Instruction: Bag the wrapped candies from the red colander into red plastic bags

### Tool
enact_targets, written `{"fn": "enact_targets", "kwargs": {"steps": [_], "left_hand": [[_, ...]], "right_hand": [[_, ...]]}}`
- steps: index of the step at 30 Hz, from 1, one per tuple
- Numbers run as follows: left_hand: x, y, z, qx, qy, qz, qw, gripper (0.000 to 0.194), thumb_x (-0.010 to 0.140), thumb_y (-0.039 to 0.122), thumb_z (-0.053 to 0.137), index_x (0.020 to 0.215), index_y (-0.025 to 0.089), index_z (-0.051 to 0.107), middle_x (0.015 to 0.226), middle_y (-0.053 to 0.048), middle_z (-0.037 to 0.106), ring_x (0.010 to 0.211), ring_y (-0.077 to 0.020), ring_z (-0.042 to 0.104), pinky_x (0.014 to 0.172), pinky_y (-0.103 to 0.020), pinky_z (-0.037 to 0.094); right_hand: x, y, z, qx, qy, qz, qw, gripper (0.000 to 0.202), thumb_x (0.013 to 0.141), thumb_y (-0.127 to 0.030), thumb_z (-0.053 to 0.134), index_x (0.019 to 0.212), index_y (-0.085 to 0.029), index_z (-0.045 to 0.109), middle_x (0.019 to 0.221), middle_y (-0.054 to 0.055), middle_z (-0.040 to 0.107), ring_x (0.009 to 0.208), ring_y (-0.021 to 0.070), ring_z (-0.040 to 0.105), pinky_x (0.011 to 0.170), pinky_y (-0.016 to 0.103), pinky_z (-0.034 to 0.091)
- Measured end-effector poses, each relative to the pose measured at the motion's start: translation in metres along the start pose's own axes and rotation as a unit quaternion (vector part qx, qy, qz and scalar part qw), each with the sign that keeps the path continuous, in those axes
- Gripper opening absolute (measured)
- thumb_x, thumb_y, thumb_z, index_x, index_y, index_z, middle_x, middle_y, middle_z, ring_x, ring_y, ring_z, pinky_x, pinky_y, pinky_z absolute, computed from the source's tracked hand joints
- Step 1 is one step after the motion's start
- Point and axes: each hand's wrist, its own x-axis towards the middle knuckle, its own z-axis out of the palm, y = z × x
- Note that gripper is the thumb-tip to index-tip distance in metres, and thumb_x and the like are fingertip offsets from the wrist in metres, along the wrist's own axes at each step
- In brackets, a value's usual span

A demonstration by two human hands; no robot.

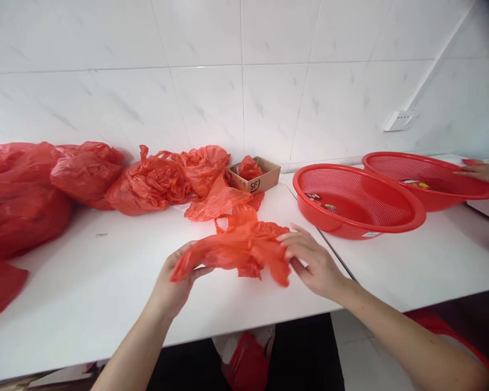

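Note:
A thin red plastic bag is stretched sideways between my two hands, above the front part of the white table. Its left end is gripped by my left hand, fingers behind it and thumb below. My right hand has its bent fingers closed at the bag's right edge; the fingertips are slightly blurred. Just behind lie more loose red bags, crumpled on the table, and part of this pile touches or overlaps the held bag in view.
Several filled red bags line the wall at left. A small cardboard box holds a red bundle. To the right stand a red mesh basket with a few small packets and a second basket, where another person's hand rests.

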Motion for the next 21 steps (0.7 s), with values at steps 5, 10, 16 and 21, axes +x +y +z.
{"fn": "enact_targets", "kwargs": {"steps": [5, 10, 16, 21], "left_hand": [[-0.020, 0.006, -0.027, -0.064, 0.064, -0.040, 0.995, 0.021, 0.068, 0.030, 0.078, 0.082, 0.016, 0.071, 0.085, -0.004, 0.071, 0.081, -0.0169, 0.063, 0.069, -0.022, 0.053], [-0.034, 0.009, -0.025, 0.032, 0.023, -0.019, 0.999, 0.017, 0.079, 0.034, 0.069, 0.090, 0.021, 0.069, 0.087, -0.001, 0.068, 0.078, -0.0133, 0.058, 0.067, -0.019, 0.047], [-0.050, 0.006, -0.001, 0.229, -0.122, 0.019, 0.965, 0.017, 0.084, 0.036, 0.063, 0.090, 0.020, 0.066, 0.098, -0.004, 0.063, 0.093, -0.0200, 0.057, 0.079, -0.026, 0.045], [-0.058, -0.010, 0.014, 0.270, -0.093, -0.017, 0.958, 0.040, 0.092, 0.049, 0.047, 0.069, 0.018, 0.055, 0.075, -0.002, 0.057, 0.072, -0.0174, 0.049, 0.068, -0.026, 0.042]], "right_hand": [[0.001, 0.023, -0.015, 0.026, 0.071, 0.223, 0.972, 0.016, 0.081, -0.007, 0.049, 0.077, -0.022, 0.053, 0.078, -0.001, 0.060, 0.076, 0.0157, 0.061, 0.078, 0.036, 0.053], [0.030, -0.001, -0.026, 0.074, 0.183, 0.195, 0.961, 0.014, 0.085, -0.011, 0.051, 0.090, -0.023, 0.056, 0.113, 0.007, 0.060, 0.110, 0.0218, 0.058, 0.096, 0.043, 0.046], [0.045, -0.060, -0.027, -0.006, 0.098, 0.006, 0.995, 0.023, 0.083, -0.007, 0.051, 0.098, -0.023, 0.057, 0.103, 0.006, 0.064, 0.096, 0.0205, 0.062, 0.086, 0.039, 0.049], [0.032, -0.066, 0.001, -0.031, -0.218, 0.080, 0.972, 0.014, 0.087, -0.011, 0.046, 0.089, -0.019, 0.057, 0.069, 0.000, 0.063, 0.061, 0.0130, 0.056, 0.059, 0.026, 0.041]]}}
